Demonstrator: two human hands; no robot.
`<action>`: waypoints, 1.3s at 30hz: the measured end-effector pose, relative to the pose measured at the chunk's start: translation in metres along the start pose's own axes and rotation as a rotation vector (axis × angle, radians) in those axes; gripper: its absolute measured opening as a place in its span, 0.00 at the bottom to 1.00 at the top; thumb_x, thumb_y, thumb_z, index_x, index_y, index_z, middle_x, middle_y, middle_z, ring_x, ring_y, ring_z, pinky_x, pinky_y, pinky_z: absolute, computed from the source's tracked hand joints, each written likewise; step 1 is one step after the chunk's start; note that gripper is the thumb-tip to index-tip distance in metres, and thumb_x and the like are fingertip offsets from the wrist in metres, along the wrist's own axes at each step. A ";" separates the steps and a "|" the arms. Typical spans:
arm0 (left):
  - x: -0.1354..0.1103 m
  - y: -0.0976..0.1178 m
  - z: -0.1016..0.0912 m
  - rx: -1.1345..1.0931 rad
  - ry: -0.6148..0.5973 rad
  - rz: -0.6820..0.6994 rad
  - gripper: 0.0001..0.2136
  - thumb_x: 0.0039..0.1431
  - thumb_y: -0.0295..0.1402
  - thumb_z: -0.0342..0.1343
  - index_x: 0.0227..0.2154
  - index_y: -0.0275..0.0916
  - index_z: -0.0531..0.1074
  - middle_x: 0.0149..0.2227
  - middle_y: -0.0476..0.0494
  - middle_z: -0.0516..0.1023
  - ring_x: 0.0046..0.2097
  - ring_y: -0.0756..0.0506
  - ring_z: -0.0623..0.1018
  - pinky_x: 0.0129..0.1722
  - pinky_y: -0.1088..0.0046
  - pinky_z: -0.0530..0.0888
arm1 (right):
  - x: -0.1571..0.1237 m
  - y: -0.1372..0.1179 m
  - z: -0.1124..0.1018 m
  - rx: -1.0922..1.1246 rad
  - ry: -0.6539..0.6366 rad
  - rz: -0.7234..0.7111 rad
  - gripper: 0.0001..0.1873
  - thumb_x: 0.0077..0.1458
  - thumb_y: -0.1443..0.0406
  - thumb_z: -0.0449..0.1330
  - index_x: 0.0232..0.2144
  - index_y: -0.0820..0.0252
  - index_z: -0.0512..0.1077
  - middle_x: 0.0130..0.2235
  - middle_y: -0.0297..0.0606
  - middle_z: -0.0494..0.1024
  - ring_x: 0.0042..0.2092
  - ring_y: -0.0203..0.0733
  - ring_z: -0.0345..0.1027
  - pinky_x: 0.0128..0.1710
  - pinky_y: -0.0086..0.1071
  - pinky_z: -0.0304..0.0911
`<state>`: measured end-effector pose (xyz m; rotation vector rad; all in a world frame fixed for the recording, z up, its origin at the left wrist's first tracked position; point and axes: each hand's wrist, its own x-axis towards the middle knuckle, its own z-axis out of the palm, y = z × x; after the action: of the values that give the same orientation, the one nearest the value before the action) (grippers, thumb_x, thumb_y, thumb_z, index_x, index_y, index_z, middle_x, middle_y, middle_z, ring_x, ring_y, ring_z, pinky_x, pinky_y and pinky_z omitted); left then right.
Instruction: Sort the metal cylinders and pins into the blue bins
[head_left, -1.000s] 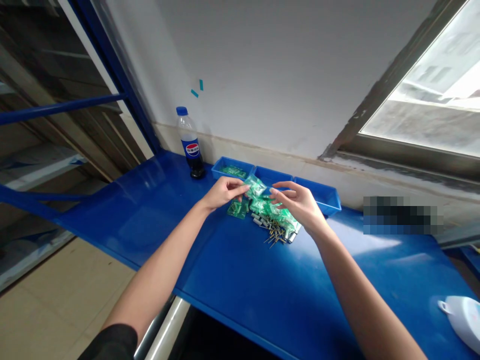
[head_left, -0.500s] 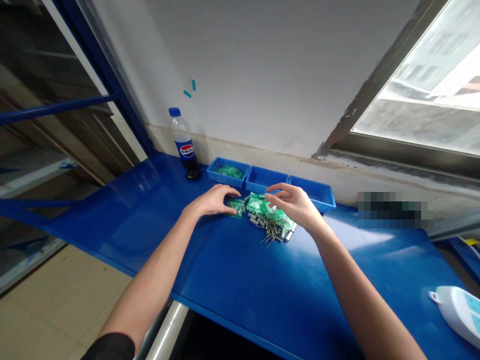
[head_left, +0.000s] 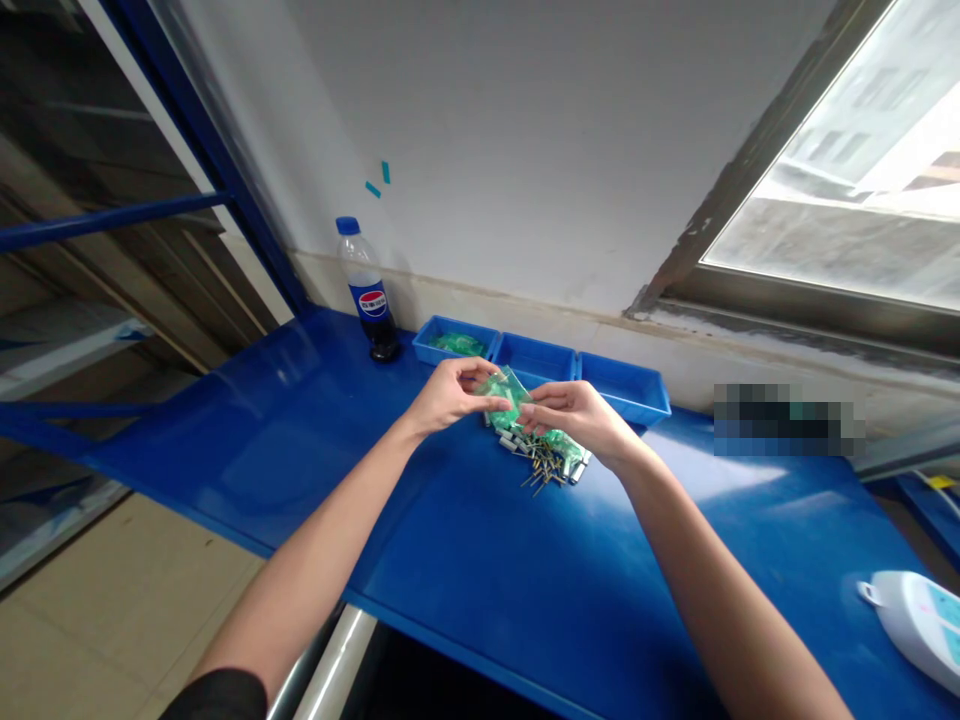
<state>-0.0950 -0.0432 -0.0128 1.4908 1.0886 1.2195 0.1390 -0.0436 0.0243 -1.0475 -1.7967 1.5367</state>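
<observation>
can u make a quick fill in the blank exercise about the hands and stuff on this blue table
The left hand and right hand both have fingers on a small see-through plastic bag tinted ____.
The row of blue rectangular plastic trays numbers ____.
Similar bags lie in the tray at the ____ end of that row.
The clear plastic bottle with dark drink has a cap coloured ____.

Missing words: green; three; left; blue.

Free tabletop [head_left: 465, 560] in front of the parts pile [head_left: 545, 462]; 3 trays [head_left: 534, 352] just behind.
</observation>
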 end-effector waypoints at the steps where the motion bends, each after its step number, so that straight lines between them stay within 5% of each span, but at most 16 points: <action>1: 0.000 -0.002 0.003 -0.034 -0.008 -0.010 0.25 0.37 0.39 0.80 0.38 0.35 0.80 0.34 0.45 0.82 0.34 0.48 0.80 0.36 0.73 0.77 | 0.000 0.000 -0.001 0.018 0.014 -0.001 0.19 0.51 0.51 0.73 0.34 0.61 0.81 0.33 0.44 0.86 0.35 0.44 0.80 0.36 0.34 0.71; 10: -0.006 0.011 -0.015 0.060 -0.328 -0.092 0.17 0.59 0.45 0.67 0.26 0.35 0.81 0.27 0.40 0.84 0.27 0.48 0.79 0.28 0.75 0.74 | 0.003 0.004 -0.006 0.107 0.128 0.024 0.22 0.46 0.51 0.75 0.34 0.62 0.80 0.30 0.41 0.83 0.31 0.41 0.76 0.33 0.34 0.70; 13: 0.001 0.006 -0.021 -0.036 -0.128 -0.083 0.18 0.59 0.45 0.69 0.23 0.34 0.79 0.25 0.41 0.83 0.25 0.51 0.78 0.26 0.79 0.71 | 0.003 0.005 -0.006 0.094 0.178 0.019 0.22 0.52 0.51 0.72 0.41 0.62 0.79 0.32 0.43 0.84 0.32 0.41 0.77 0.33 0.33 0.70; 16: 0.012 -0.006 -0.023 -0.387 0.274 -0.154 0.15 0.55 0.43 0.72 0.30 0.34 0.81 0.31 0.40 0.85 0.33 0.49 0.84 0.31 0.80 0.76 | 0.002 0.004 -0.007 0.088 0.187 0.016 0.22 0.55 0.52 0.69 0.46 0.62 0.78 0.33 0.43 0.84 0.33 0.41 0.77 0.33 0.33 0.70; 19: 0.018 -0.015 -0.021 -0.594 0.431 -0.269 0.16 0.58 0.42 0.70 0.34 0.31 0.81 0.36 0.35 0.85 0.39 0.46 0.86 0.37 0.77 0.80 | 0.002 0.005 -0.008 0.054 0.183 0.004 0.22 0.56 0.54 0.68 0.48 0.61 0.77 0.33 0.43 0.85 0.33 0.42 0.78 0.34 0.34 0.70; 22: 0.015 -0.018 -0.014 -0.481 0.406 -0.288 0.19 0.62 0.47 0.66 0.36 0.30 0.82 0.35 0.33 0.85 0.38 0.44 0.86 0.37 0.74 0.80 | 0.004 0.010 -0.009 -0.042 0.199 -0.030 0.20 0.57 0.54 0.66 0.46 0.61 0.77 0.33 0.43 0.85 0.33 0.43 0.78 0.34 0.35 0.70; 27: 0.004 -0.022 0.006 0.239 0.252 -0.007 0.14 0.58 0.44 0.67 0.39 0.39 0.84 0.37 0.38 0.86 0.41 0.40 0.84 0.41 0.68 0.78 | 0.007 0.017 -0.016 -0.176 0.298 -0.066 0.16 0.58 0.56 0.64 0.44 0.60 0.79 0.33 0.42 0.85 0.34 0.46 0.80 0.34 0.36 0.70; 30: -0.001 -0.026 0.017 0.478 0.162 0.105 0.16 0.53 0.40 0.71 0.45 0.43 0.84 0.37 0.42 0.86 0.42 0.38 0.82 0.47 0.64 0.76 | 0.006 0.015 -0.019 -0.191 0.323 -0.078 0.16 0.57 0.56 0.64 0.43 0.60 0.79 0.33 0.43 0.85 0.34 0.46 0.80 0.34 0.36 0.70; 39: 0.001 -0.022 0.022 0.139 0.217 0.020 0.17 0.55 0.35 0.67 0.48 0.38 0.79 0.33 0.45 0.82 0.34 0.47 0.81 0.36 0.73 0.77 | 0.005 0.014 -0.020 -0.238 0.318 -0.074 0.13 0.58 0.58 0.63 0.42 0.58 0.79 0.33 0.42 0.85 0.35 0.47 0.81 0.34 0.36 0.71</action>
<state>-0.0748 -0.0395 -0.0363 1.5008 1.3292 1.3670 0.1558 -0.0279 0.0139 -1.2433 -1.7964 1.0601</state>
